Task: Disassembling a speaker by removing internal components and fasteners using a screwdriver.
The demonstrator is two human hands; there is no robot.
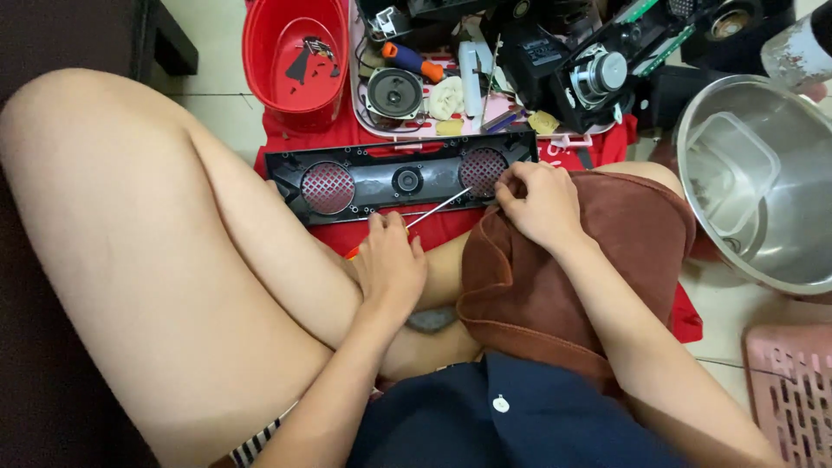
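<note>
screwdriver [438, 208] in left hand [388, 260], shaft pointing up-right toward speaker panel [399, 179], right hand [530, 201] pinching its edge

I see little free room around the black speaker panel [403, 180]: my raised knee [113, 173] walls off the left, and the red basket [297, 59] and a tray of loose speaker parts [451, 87] crowd its far edge. On the right, the steel bowl [763, 186] and pink crate [793, 394] hem in that side. The only open lane I find is the strip of red cloth [451, 227] between panel and legs, already taken by my left hand [390, 264] and screwdriver [438, 209].
</note>
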